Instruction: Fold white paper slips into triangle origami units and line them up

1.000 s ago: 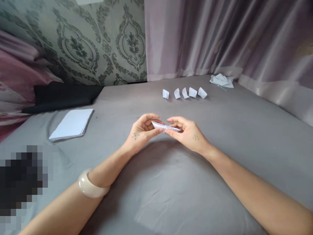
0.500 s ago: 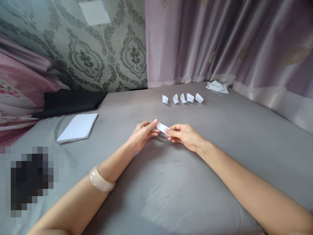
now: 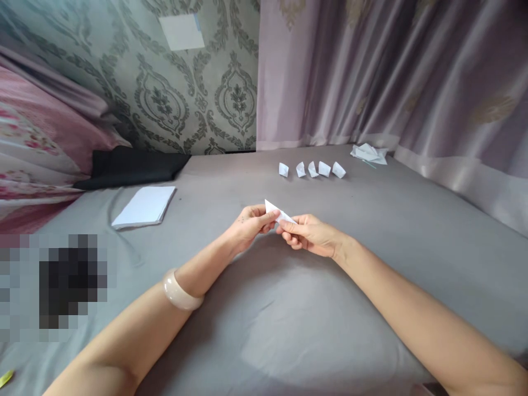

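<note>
A small folded piece of white paper (image 3: 270,207) is held between both hands, with a pointed corner sticking up at its left end. My left hand (image 3: 252,224) pinches it from the left, thumb on top and fingers beneath. From the right, my right hand (image 3: 307,234) grips its lower edge, thumb across the front. The fingers cover much of the paper. Beyond the hands stand several folded white paper pieces (image 3: 324,169) in a loose row on the grey sheet (image 3: 231,187).
A stack of white paper (image 3: 144,206) lies to the left, before a folded black cloth (image 3: 136,168). Loose white papers (image 3: 369,153) and a thin pale stick (image 3: 369,164) lie at the back right by the purple curtain (image 3: 330,82). A blurred dark patch (image 3: 72,283) is at left.
The held paper has gone from a flat strip shape to one with a pointed corner up. My left thumb has come down onto it, and the hands are closer together. The view has shifted slightly left.
</note>
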A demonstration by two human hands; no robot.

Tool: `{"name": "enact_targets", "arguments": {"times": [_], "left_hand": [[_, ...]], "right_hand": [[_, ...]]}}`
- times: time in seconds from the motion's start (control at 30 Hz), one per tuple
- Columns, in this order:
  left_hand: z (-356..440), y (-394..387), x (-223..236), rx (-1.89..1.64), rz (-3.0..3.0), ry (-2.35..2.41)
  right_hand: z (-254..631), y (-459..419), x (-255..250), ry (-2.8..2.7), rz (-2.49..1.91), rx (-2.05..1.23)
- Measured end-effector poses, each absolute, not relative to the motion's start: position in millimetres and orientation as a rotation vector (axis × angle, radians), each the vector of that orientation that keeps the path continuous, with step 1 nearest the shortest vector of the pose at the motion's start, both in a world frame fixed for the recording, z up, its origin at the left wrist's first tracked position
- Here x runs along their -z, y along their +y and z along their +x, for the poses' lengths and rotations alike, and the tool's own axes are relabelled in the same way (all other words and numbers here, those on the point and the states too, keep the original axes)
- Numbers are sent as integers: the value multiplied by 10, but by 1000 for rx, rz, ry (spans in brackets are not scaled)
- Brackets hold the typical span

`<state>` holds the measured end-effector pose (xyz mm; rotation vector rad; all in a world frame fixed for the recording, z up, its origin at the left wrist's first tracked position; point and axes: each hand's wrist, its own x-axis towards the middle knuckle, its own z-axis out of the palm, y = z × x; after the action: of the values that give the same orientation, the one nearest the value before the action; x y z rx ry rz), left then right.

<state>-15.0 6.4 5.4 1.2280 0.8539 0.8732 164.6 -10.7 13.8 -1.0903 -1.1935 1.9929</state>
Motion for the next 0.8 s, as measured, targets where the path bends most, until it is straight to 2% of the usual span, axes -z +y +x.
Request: {"name": "enact_targets", "arguments": {"times": [0.23, 0.43, 0.8], "left_hand": [[-155, 58, -74, -880, 1141, 856], [-160, 86, -69, -897, 1234, 947], [-143, 25, -68, -965, 1225, 979]], "right_hand": [[1620, -132, -92, -1363, -1136, -1726], [1693, -91, -160, -1217, -1147, -1953], [1590, -149, -76, -1243, -1113, -1873]]}}
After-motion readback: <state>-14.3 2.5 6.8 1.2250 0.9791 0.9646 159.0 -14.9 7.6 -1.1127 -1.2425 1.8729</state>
